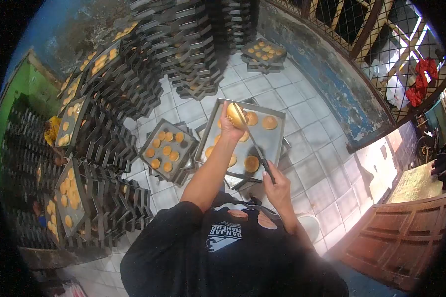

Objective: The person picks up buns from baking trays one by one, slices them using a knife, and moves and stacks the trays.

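Observation:
My left hand (pixel 230 129) is closed round a golden bun (pixel 236 115), raised over a metal baking tray (pixel 277 143). In my right hand (pixel 278 187) is the dark handle of a long knife (pixel 255 141). Its blade slants up and left, with the far end against the bun; how deep it goes I cannot tell. Several round buns lie on the tray below, among them one bun (pixel 251 164) near the knife handle and another (pixel 270 122) at the far right corner. My left forearm hides part of the tray.
A smaller tray of buns (pixel 167 150) sits on a stack to the left. Tall stacks of trays (pixel 183 49) rise behind and along the left side. Another bun tray (pixel 264 51) is at the back. A wooden door (pixel 396 237) stands at right, and a person's yellow sleeve (pixel 51 129) shows far left.

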